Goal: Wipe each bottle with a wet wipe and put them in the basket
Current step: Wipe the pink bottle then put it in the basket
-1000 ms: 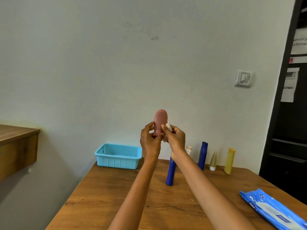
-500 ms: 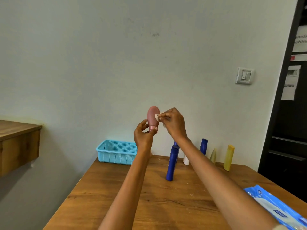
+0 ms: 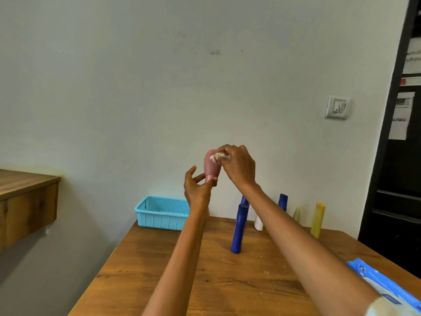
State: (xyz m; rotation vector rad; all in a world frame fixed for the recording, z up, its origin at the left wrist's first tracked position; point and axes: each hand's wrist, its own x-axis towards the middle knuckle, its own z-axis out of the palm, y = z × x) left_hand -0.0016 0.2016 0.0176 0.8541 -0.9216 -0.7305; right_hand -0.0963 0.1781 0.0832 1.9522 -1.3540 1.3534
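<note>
Left hand (image 3: pixel 197 190) pinches pink bottle (image 3: pixel 211 166) by cap end; right hand (image 3: pixel 237 165) presses wet wipe (image 3: pixel 216 157) on it. Blue basket (image 3: pixel 163 213) interior mostly hidden.

Bare tabletop (image 3: pixel 173 265) before basket (image 3: pixel 163 213); bottles rightward.

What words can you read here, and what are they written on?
"und" above "shin": cut-off letters on the white paper sign at the top right edge.
Lower paper notice: print too small to read.
Blue wipes pack: label too blurred to read.
Bottles, including the pink bottle: no readable text.
</note>
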